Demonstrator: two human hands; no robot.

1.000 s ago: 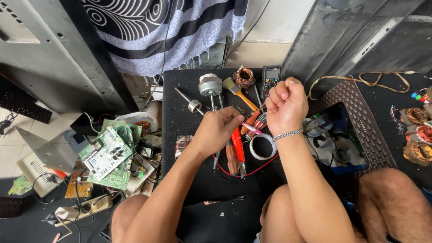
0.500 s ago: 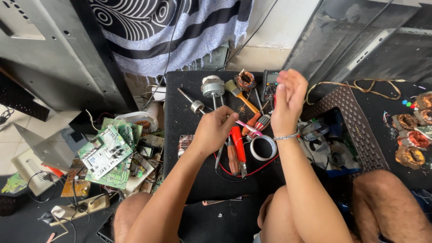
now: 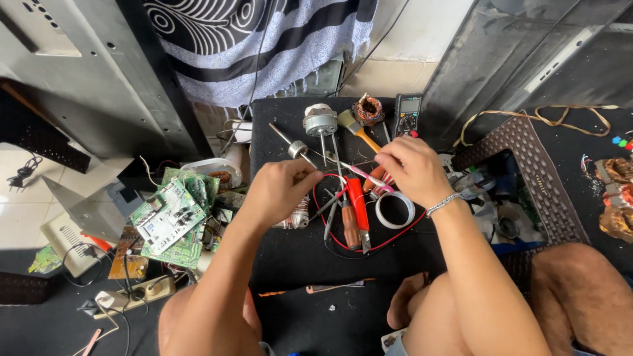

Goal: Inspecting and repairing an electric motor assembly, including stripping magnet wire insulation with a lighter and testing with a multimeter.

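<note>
At the far left, a stack of green circuit boards [image 3: 173,214] lies on the floor beside the black table [image 3: 297,257], among loose cables and a white power strip [image 3: 135,293]. None of these is touched.

The left hand [image 3: 280,191] is held over the left half of the table. Its fingers are curled into a clenched grip, apparently pinched on something small; the object itself is hidden by the fingers, so what it grasps cannot be told. Just behind this hand lie a thin metal shaft with a small hub [image 3: 295,149] and a small round motor [image 3: 320,121] with its spindle pointing toward the person.

Between the hands, on the table, lie a red-handled screwdriver [image 3: 357,203], a brown-handled screwdriver [image 3: 348,225], a looped red wire [image 3: 343,245] and a white tape ring [image 3: 394,211]. All rest flat and unheld.

The right hand [image 3: 414,170] is closed in a fingertip grip on a thin pink-and-white tool [image 3: 362,174], which runs from its fingers leftward toward the left hand and sits above the screwdrivers, clear of the table.

Behind the right hand are a wooden-handled brush [image 3: 357,130], a copper winding [image 3: 369,109] and a multimeter [image 3: 406,113]. To the right stands a brown woven basket [image 3: 527,155] of parts.

Assessment: the work appears to be in mid-course. The motor remains set aside, the tools are spread out, and both hands are occupied with fine handling; no finished assembly is visible.
</note>
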